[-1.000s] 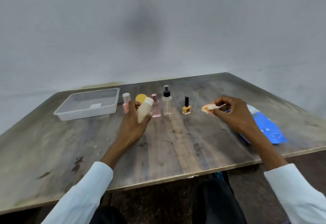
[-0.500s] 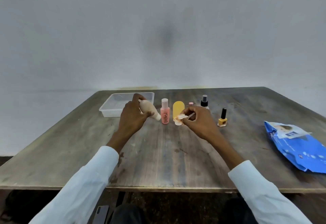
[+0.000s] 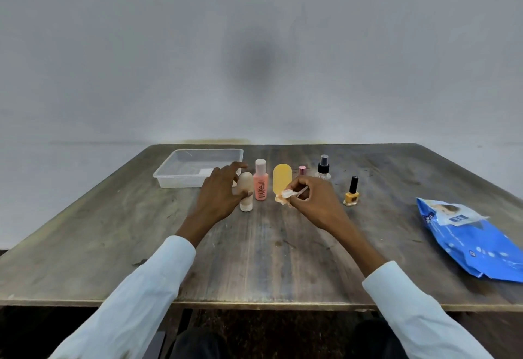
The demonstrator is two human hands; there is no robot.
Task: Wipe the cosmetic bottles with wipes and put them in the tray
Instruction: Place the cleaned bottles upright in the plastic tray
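Six cosmetic items sat in a loose row across the far half of the wooden tabletop [image 3: 254, 259], plus a tray at the left end. Clear plastic tray [image 3: 169, 179] lay far left, rim up; a small white patch showed inside, too blurred to identify. Left hand [image 3: 219, 197], white sleeve, was just right of the tray's near corner with fingers curled round the beige bottle [image 3: 245, 190], thumb on its front. That bottle stood cap-down, base touching the tabletop, roughly upright. Just beside it to the right stood the pink bottle [image 3: 260, 182], white cap on top, upright, untouched. Next, the yellow oval bottle [image 3: 282, 177], upright, its lower part hidden behind the wipe. Right hand [image 3: 311, 200] was in front of that bottle, thumb and fingers pinching a small crumpled wipe [image 3: 284, 196], whitish with an orange tint. Whether the wipe touched the yellow bottle could not be told. Behind the right hand a small bottle with a pink cap [image 3: 302, 170] showed, only the top visible. Right of it, a clear spray bottle [image 3: 323, 167] with black nozzle, upright. Nearer and further right, the yellow nail polish [image 3: 351, 193] with a tall black cap, standing alone. Well apart at the right edge lay the blue wipes pack [image 3: 475, 242], flat, label flap partly lifted.
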